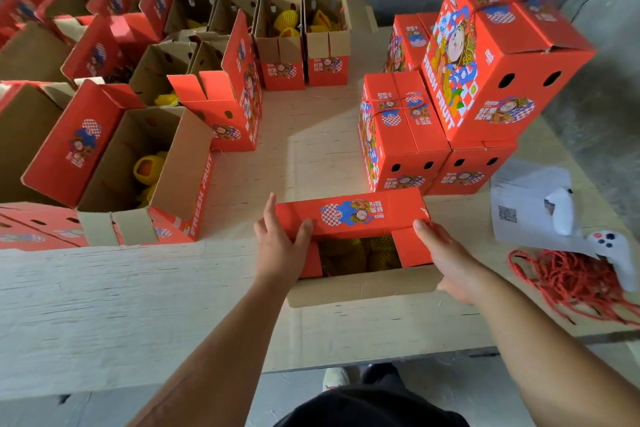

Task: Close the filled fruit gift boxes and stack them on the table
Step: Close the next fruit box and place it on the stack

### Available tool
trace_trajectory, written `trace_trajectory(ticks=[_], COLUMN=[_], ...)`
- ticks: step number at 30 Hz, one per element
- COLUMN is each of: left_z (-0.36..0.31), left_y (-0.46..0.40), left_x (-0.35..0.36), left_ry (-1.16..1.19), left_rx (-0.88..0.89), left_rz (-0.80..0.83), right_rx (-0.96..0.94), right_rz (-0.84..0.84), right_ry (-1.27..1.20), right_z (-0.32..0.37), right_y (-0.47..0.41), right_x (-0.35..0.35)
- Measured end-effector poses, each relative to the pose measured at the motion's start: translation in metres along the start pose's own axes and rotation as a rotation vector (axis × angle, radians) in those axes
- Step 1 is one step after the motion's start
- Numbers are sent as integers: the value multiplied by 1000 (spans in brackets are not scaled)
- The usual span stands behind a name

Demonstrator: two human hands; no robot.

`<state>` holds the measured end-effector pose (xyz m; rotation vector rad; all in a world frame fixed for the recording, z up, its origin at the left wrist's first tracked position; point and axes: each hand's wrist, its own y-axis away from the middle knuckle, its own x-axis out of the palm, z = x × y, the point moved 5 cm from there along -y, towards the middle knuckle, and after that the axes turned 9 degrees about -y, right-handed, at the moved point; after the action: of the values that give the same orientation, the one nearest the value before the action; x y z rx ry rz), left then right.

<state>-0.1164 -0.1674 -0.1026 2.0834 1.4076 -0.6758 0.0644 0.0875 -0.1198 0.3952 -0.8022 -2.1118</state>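
Note:
A red fruit gift box (353, 215) stands at the near edge of the wooden table (138, 305), its top half open over yellow-netted fruit (360, 253). The far long flap is folded down. My left hand (278, 239) grips that flap's left end, thumb on top and fingers along the side. My right hand (446, 260) presses the right side flap inward, thumb on it, fingers along the box's outer wall. The near brown flap (363, 286) still hangs outward. Closed red boxes tied with red string (401, 135) are stacked at the right, the top one (498, 55) tilted.
Several open boxes (138, 163) holding yellow-netted fruit fill the table's left and back. Right of the box lie a heap of red cord (568, 277), white papers with a QR code (519, 204) and a white controller (613, 250). A concrete wall stands behind.

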Motion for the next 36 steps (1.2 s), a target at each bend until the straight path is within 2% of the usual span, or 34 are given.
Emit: trace_trajectory(ticks=[4, 8, 12, 16, 21, 23, 26, 29, 32, 35, 36], left_z=[12, 18, 23, 22, 20, 17, 3, -1, 4, 3, 2], left_y=[-4, -9, -10, -10, -16, -17, -16, -13, -13, -13, -11], left_x=[6, 10, 13, 12, 9, 3, -7, -6, -7, -10, -11], left_ry=[309, 334, 348, 351, 433, 378, 226, 35, -12, -24, -6], left_rx=[-217, -295, -407, -395, -415, -344, -35, 190, 217, 216, 216], left_rz=[27, 89, 147, 159, 215, 185, 50, 21, 50, 58, 62], right_rx=[106, 203, 357, 226, 176, 122, 3, -132, -154, -167, -207], right_rz=[72, 125, 87, -79, -95, -107, -138, -182, -160, -49, -4], right_ry=[-49, -86, 49, 268, 163, 158, 172, 81, -223, -605, -649], right_z=[-3, -1, -6, 10, 18, 23, 29, 29, 16, 5, 5], right_y=[1, 6, 14, 16, 30, 34, 39, 44, 48, 48, 50], right_x=[-5, -6, -12, -13, -22, -26, -27, -27, -26, -22, -20])
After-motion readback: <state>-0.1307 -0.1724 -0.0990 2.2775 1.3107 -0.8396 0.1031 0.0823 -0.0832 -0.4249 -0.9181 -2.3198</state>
